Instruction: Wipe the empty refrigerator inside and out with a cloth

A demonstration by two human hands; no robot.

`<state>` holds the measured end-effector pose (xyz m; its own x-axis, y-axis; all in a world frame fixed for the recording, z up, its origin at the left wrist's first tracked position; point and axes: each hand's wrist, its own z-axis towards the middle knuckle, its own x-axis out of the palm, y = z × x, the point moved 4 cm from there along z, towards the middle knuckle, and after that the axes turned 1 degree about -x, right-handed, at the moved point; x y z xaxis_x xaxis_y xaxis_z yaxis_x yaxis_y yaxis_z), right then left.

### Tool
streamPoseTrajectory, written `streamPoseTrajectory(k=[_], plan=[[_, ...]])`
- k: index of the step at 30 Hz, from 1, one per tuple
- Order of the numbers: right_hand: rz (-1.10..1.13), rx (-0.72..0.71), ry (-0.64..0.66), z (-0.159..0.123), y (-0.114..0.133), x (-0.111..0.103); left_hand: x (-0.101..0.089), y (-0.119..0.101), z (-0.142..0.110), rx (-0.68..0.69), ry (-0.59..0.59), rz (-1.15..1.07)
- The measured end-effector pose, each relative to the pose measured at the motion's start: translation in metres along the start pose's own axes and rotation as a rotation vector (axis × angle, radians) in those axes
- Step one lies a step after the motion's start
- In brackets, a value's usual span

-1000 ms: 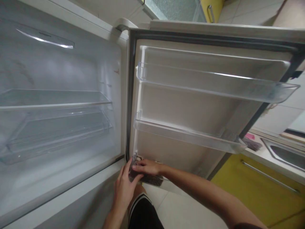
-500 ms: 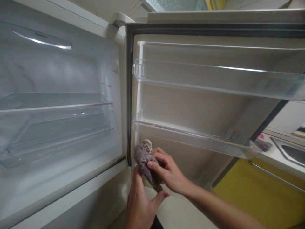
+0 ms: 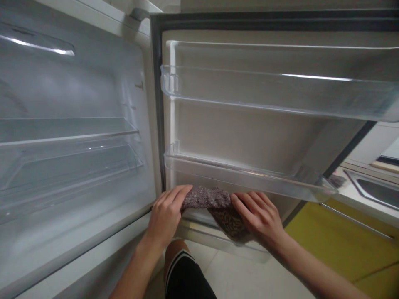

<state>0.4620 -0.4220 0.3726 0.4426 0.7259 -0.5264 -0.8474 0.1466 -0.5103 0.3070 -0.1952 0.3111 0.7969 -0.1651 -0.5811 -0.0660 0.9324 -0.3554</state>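
A purplish-brown cloth [image 3: 207, 197] with a patterned underside is stretched between my two hands, in front of the lower part of the open fridge door. My left hand [image 3: 166, 214] pinches its left end, near the door's hinge side. At the other end, my right hand [image 3: 260, 214] grips the cloth with fingers curled over it. A loose flap hangs down beside my right hand and shows a yellowish-brown pattern. Part of the cloth is hidden under the fingers.
The open fridge door [image 3: 230, 133] carries an upper clear door shelf [image 3: 249, 91] and a lower one [image 3: 243, 172]. Left is the fridge interior with a glass shelf [image 3: 62, 126]. A sink [image 3: 374, 189] and a yellow cabinet [image 3: 339, 236] stand right. My leg [image 3: 187, 274] shows below.
The cloth was bunched up in both hands; now it is spread out between them. My hands have moved apart, left hand leftward and up, right hand rightward. The view has shifted slightly.
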Motion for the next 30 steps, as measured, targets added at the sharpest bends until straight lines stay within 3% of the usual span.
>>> streamPoseTrajectory(k=[3,6,10,14,17,19,21,24,27,30], plan=[[-0.036,-0.069,-0.06,-0.026,-0.002,-0.019,0.013,-0.012,0.008,0.208,0.074,0.011],[0.071,-0.091,0.025,-0.057,0.018,-0.022,0.025,-0.014,-0.019,0.308,0.254,-0.018],[0.229,0.1,0.275,-0.088,0.053,-0.002,0.034,-0.006,-0.076,0.253,0.402,0.072],[0.263,0.227,0.288,-0.095,0.053,0.003,0.02,0.001,-0.104,0.132,0.465,0.06],[0.255,0.166,0.244,-0.093,0.042,-0.006,0.01,-0.005,-0.098,0.031,0.595,-0.028],[0.266,0.138,0.289,-0.094,0.043,-0.009,0.014,-0.016,-0.087,-0.064,0.64,-0.019],[0.288,0.133,0.349,-0.097,0.048,-0.009,0.031,-0.035,-0.074,-0.085,0.622,0.026],[0.326,0.132,0.382,-0.104,0.052,-0.013,0.076,-0.068,-0.062,0.043,0.623,0.077],[0.302,0.197,0.267,-0.12,0.034,-0.028,0.116,-0.078,-0.064,0.14,0.675,0.139],[0.093,0.54,-0.095,-0.151,-0.013,-0.042,0.123,-0.061,-0.069,0.25,0.631,0.193]])
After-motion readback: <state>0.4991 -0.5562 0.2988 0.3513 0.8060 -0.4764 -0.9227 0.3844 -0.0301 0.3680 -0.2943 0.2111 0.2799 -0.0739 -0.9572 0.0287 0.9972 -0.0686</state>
